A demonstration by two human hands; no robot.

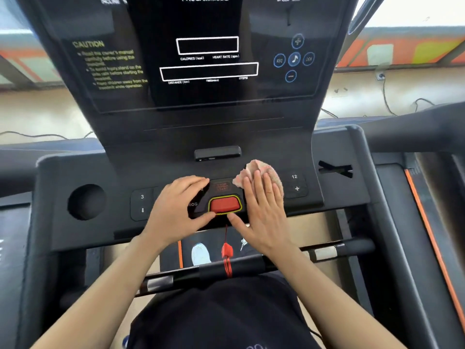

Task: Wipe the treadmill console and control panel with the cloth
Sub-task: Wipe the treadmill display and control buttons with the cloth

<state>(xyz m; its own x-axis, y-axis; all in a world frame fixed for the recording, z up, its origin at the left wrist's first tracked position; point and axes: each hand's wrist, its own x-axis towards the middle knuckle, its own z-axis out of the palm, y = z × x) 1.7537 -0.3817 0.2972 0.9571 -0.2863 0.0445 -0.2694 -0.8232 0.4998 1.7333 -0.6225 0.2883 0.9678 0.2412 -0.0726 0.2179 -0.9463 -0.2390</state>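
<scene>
- Your right hand (pixel 264 210) lies flat and open, fingers spread, palm pressing the cloth (pixel 259 172) down onto the control panel (pixel 312 195); it grips nothing, it only pins the cloth
- The cloth is a bunched pinkish wad just right of the stop/start label (pixel 222 186), poking out past your fingertips towards the speed keys (pixel 295 183)
- Your left hand (pixel 176 210) rests bare on the panel's left half, fingers loosely curled and spread, thumb touching the lower left edge of the red safety key (pixel 224 205); it holds nothing
- Both thumbs sit beside that red key, so a sideways sweep could knock it loose, or snag the red cord (pixel 227 250) hanging below it
- Pressing hard over the stop/start label or the speed keys could trigger a button; the console display (pixel 208 46) looks dark, so the machine is probably off, but you cannot be sure
- The wadded cloth covers little area and could slip from under a flat palm and drop through the gap above the handlebar (pixel 352 248)
- My judgement: the upright console with its caution text (pixel 110 66) remains to be wiped, as does the panel's left side near the cup recess (pixel 86 201)
</scene>
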